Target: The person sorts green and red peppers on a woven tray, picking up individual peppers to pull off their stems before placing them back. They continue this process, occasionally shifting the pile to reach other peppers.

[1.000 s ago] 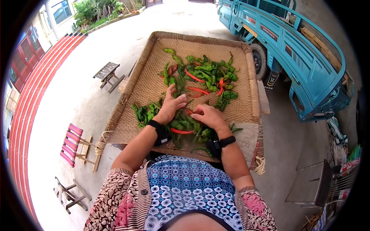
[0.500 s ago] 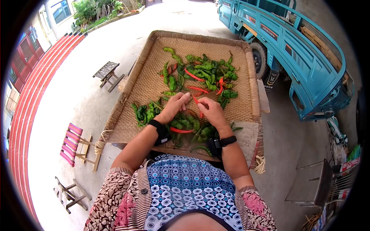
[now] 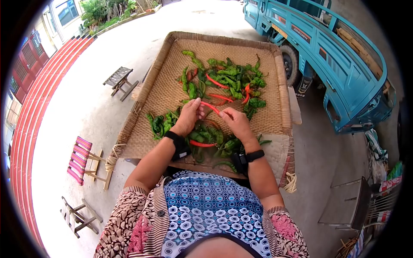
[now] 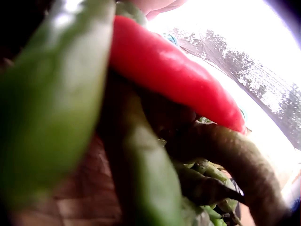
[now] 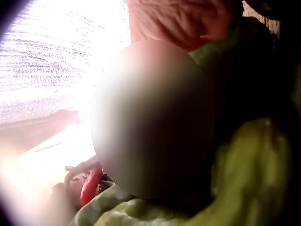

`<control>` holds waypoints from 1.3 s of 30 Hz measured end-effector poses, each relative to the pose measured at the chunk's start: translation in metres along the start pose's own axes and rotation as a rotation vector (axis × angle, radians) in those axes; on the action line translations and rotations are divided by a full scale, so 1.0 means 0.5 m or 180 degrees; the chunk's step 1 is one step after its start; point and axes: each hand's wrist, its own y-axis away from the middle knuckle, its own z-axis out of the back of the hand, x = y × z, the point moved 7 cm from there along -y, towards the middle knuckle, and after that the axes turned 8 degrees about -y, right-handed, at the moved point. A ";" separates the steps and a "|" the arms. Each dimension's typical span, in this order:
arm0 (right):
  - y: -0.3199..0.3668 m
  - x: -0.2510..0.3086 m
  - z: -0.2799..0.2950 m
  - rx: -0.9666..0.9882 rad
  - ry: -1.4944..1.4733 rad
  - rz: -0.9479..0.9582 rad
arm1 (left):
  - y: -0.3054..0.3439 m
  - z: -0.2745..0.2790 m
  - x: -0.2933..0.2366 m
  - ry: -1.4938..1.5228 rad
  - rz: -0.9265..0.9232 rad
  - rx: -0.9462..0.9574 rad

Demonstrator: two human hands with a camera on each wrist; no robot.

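A slender red chili pepper (image 3: 210,106) is stretched between the two hands over the woven tray (image 3: 161,92). My right hand (image 3: 237,124) pinches its near end between thumb and fingers. At the other end, my left hand (image 3: 188,117) holds it by thumb and curled fingertips. Below the hands lies a heap of green peppers (image 3: 209,135) with another red pepper (image 3: 202,144) across its front. Green peppers fill much of the left wrist view, beside a large red pepper (image 4: 178,70). In the right wrist view, part of a hand (image 5: 183,21) shows above a blurred patch.
Farther up the tray is a bigger pile of green peppers (image 3: 230,79) mixed with red ones. A smaller green cluster (image 3: 160,124) sits at the left. Folding stools (image 3: 80,161) stand left of the tray; a blue cargo vehicle (image 3: 327,64) is parked at the right.
The hands have come up from the near heap with the red chili pepper. The right hand had it first; now the pepper slants across to the left hand's fingertips.
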 end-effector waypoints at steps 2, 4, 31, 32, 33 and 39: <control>0.000 -0.002 -0.004 0.0074 0.0081 -0.0037 | -0.001 0.006 0.004 0.0099 0.0011 -0.0097; -0.003 -0.013 -0.010 0.0170 0.0096 -0.0067 | 0.000 0.005 0.003 0.0090 0.0042 -0.0102; 0.004 -0.042 -0.018 0.0226 0.1191 -0.0483 | 0.008 -0.001 -0.009 0.0033 -0.0194 0.0038; 0.002 -0.037 -0.006 0.0050 0.1048 -0.0497 | 0.008 -0.004 -0.009 -0.0049 -0.0200 0.0063; 0.001 -0.033 0.004 -0.0124 0.0906 -0.0510 | 0.010 -0.011 -0.013 -0.0195 -0.0206 0.0153; -0.018 -0.043 0.016 -0.0550 -0.0725 0.0056 | 0.043 -0.058 -0.045 -0.1040 -0.0310 0.0594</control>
